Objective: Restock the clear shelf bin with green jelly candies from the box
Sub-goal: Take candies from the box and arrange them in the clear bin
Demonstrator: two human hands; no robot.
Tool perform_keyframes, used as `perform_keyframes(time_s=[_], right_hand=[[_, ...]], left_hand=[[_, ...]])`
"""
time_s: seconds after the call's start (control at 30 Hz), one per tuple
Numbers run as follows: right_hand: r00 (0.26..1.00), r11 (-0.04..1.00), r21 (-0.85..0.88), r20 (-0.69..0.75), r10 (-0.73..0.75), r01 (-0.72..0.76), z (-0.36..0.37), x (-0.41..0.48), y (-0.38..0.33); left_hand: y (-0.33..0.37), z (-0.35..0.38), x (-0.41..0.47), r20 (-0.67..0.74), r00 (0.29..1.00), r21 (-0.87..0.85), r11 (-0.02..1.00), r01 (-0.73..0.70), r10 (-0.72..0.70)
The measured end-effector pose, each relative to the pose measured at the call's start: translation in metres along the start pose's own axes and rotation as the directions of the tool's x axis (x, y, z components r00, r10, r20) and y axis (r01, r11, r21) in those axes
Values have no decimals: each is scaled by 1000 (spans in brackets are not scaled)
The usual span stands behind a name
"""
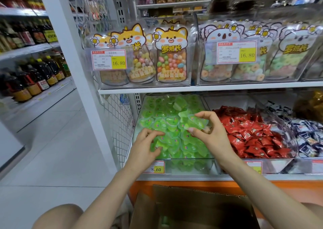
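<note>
At six o'clock in the view, the box (201, 209) is cut off by the bottom edge. Its flaps stand open and the inside is dark, with only a blurred green patch showing, so how much it holds cannot be told. Both forearms leave the frame low down, and a bare knee (57, 216) at seven o'clock is cropped too. The left wrist covers part of the price tag (157, 167), on which only "8.60" reads. Glare on the clear front wall of the bin (188, 158) smears the lower jellies (162, 116), and the bin's far end, at twelve o'clock, dims under the shelf (174, 90) above.

The jellies lie heaped in the bin, up to its front rim, with red sweets (253, 136) in the next bin at its three o'clock.

The left hand (146, 144) sits at the bin's seven o'clock corner, palm down and wrist over the front rim. Its fingers curl onto the heap and, with the thumb below, close round a front jelly (161, 142).

The right hand (209, 132) hangs over the bin's three o'clock side, with the palm turned toward nine o'clock and the forefinger arched high. Thumb and fingers pinch a held jelly (197, 122), tilted just above the heap. The fingers hide its right edge.
</note>
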State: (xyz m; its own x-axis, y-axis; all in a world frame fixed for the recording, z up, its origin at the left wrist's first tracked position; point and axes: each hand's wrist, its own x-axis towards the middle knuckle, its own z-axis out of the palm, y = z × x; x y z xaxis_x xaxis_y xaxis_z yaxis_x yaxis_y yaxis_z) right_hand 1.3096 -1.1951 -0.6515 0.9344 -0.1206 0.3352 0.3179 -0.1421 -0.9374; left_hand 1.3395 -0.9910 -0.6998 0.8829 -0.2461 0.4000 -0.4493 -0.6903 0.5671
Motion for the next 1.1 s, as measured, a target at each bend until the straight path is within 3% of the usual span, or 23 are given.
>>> perform_keyframes(time_s=[0.13,0.4,0.77,0.87,1.0,1.1], right_hand=[[1000,1000,-12,-7,3,-3,1,2,3],[1000,998,-64,14,9,-8,5,0,6],[998,995,-92,55,-24,29,9,6,20],[994,990,-118,85,-71,81,10,8,19],[984,965,-210,119,-131,154,9,11,19],[976,935,-289,124,-179,208,9,13,18]], left_hand=[[-3,4,0,-70,997,76,997,-34,39],[-13,11,-2,-157,987,26,999,18,-14],[-6,12,2,-151,988,131,990,56,-36],[3,2,0,-219,974,215,977,-2,50],[26,-13,-4,-230,972,-16,999,-42,37],[28,-11,-1,-201,979,-62,998,21,-33]])
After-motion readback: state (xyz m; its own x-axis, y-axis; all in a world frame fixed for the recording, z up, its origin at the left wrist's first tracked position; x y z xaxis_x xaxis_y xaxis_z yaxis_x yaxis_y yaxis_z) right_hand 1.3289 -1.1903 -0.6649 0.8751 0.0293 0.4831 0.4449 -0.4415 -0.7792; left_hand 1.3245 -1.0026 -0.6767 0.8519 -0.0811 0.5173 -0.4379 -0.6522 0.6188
